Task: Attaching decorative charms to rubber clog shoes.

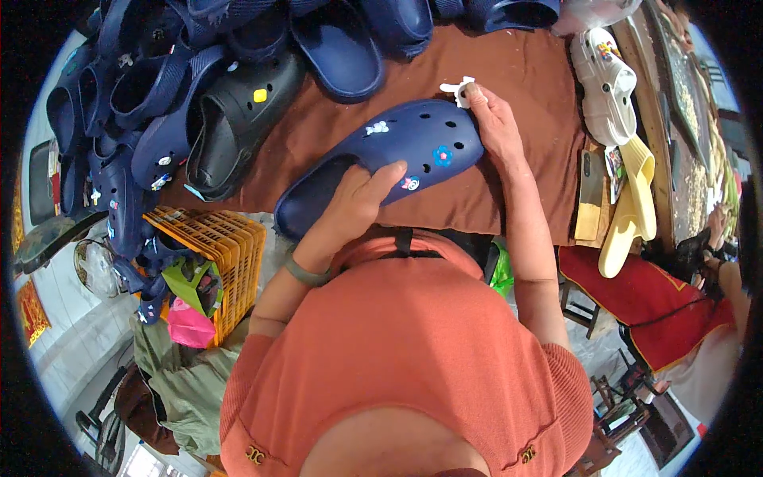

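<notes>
A navy blue clog [421, 123] lies slanted across my front, its toe toward the upper right. My left hand [358, 199] grips it at the foot opening, the thumb resting on the upper. On that upper sit a blue flower charm [443, 156], a small white charm [377, 127] and a roundish pink-and-white charm [410, 184]. Beside the toe, my right hand [498, 127] pinches a white shoe charm [453, 87] between thumb and fingers. Several round holes in the clog around the flower charm show dark.
Brown cloth [540, 87] covers the table. Navy clogs [340, 60] are heaped at the far left, with a black clog [246, 119] among them. A white clog [608, 91] and yellow slippers [636, 195] lie right. An orange crate [242, 250] stands lower left; another person's arm [733, 282] shows far right.
</notes>
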The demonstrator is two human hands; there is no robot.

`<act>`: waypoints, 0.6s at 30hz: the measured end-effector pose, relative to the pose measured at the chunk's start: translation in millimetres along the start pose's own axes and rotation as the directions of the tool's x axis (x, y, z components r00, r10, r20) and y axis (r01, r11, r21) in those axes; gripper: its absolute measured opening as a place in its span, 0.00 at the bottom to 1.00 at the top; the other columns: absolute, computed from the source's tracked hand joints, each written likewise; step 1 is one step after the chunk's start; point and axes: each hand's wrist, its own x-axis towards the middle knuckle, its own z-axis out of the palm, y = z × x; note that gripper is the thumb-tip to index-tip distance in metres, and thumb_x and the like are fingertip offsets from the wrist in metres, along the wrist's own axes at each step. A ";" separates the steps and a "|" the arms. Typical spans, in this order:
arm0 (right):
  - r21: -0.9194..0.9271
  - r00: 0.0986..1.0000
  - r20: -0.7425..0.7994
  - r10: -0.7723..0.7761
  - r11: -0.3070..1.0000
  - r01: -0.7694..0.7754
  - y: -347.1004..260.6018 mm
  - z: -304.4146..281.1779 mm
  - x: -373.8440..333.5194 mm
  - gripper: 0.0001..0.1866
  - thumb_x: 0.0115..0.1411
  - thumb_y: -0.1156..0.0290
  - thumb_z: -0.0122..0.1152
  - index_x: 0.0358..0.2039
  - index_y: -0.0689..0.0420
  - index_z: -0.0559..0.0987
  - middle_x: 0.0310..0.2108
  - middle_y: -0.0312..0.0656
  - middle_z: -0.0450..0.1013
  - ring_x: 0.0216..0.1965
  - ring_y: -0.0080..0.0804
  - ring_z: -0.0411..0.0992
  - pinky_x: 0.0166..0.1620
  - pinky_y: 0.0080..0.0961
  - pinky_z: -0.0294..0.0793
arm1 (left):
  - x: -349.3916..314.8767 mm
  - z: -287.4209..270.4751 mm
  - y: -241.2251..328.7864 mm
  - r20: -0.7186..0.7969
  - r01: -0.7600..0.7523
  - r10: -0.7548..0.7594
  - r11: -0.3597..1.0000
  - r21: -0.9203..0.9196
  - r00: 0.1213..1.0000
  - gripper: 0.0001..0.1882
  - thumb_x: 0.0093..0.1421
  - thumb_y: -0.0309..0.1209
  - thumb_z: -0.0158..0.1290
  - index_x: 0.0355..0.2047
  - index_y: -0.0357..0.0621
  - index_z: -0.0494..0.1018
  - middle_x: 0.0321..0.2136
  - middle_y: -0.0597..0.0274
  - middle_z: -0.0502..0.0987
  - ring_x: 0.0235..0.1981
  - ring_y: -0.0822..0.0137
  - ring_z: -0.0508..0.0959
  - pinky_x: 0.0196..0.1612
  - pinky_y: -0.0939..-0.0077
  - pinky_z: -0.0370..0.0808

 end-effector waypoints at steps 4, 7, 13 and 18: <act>0.024 0.942 -0.326 -0.083 0.995 0.096 -2.0 -13.1 3.1 0.16 0.65 0.61 0.55 0.43 0.61 0.79 0.30 0.32 0.75 0.29 0.15 0.68 0.33 0.15 0.68 | 2.7 -1.1 -20.1 -0.025 -0.165 0.168 0.981 0.105 0.985 0.17 0.63 0.34 0.45 0.45 0.33 0.71 0.42 0.50 0.76 0.44 0.59 0.74 0.49 0.69 0.69; 0.026 0.893 -0.441 -0.089 0.993 0.111 6.8 -39.4 11.3 0.14 0.63 0.62 0.59 0.41 0.60 0.79 0.28 0.32 0.75 0.25 0.15 0.68 0.30 0.15 0.68 | 8.3 -6.0 -31.2 0.014 -0.318 0.332 0.889 0.331 0.943 0.17 0.63 0.34 0.45 0.46 0.34 0.72 0.42 0.46 0.76 0.43 0.56 0.75 0.48 0.68 0.69; -0.922 0.542 -0.387 -0.746 0.325 -0.212 32.6 -82.6 29.5 0.18 0.58 0.65 0.62 0.46 0.62 0.76 0.46 0.45 0.72 0.44 0.33 0.71 0.46 0.29 0.71 | 23.0 15.6 13.9 -0.041 -0.013 0.027 0.950 0.312 0.999 0.16 0.63 0.29 0.43 0.48 0.35 0.72 0.40 0.43 0.77 0.42 0.53 0.76 0.48 0.66 0.70; -0.417 0.828 0.229 -0.512 0.717 0.558 -17.0 -44.1 1.5 0.32 0.49 0.58 0.67 0.54 0.55 0.72 0.57 0.47 0.63 0.62 0.43 0.58 0.63 0.41 0.54 | 30.5 9.0 -14.7 0.048 -0.413 0.474 0.710 0.571 0.879 0.16 0.62 0.26 0.42 0.48 0.34 0.72 0.41 0.40 0.77 0.41 0.48 0.77 0.47 0.62 0.72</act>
